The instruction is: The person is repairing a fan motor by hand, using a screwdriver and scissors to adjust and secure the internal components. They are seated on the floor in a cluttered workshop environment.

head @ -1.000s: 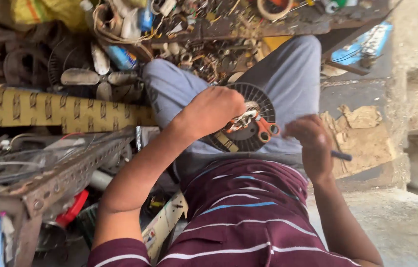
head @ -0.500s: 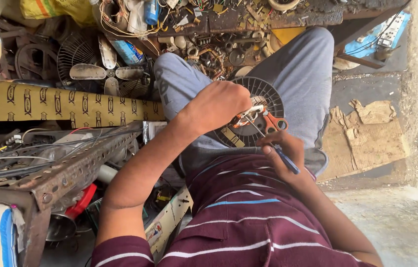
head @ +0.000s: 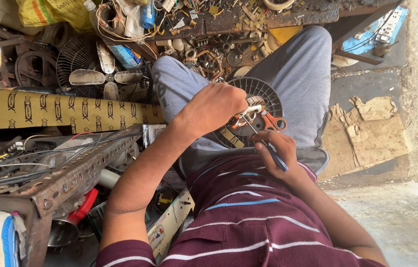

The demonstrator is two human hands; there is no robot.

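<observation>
**Steady hold, true tip: working a fan motor on the lap**

The left hand (head: 216, 106) is closed over the top of a small motor assembly (head: 253, 120), fingers curled round its metal and copper-coloured middle, pinning it against the round black fan grille (head: 263, 96) that lies across the person's lap on the grey trousers (head: 298, 74). The right hand (head: 274, 148) is closed in a pen-like grip on a slim screwdriver (head: 268, 148) with a dark blue handle; its thin shaft runs up and left, and the tip meets the motor just beside the left thumb. An orange plastic piece (head: 273, 122) sticks out at the motor's right.

The step in hand looks like driving or loosening a small fastener on the motor, though the tip's exact seat is too small to make out. Doing it well would call for the shaft kept in line with the fastener, pressure along the axis, and the left hand stopping the grille from turning. A slip could send the tip into the windings or the thumb, so short, controlled turns seem wise.

To the left stand a rusty perforated angle bar (head: 80, 170), loose wires and a bare fan blade (head: 105, 76); a littered worktop (head: 229, 20) lies beyond the knees.
</observation>
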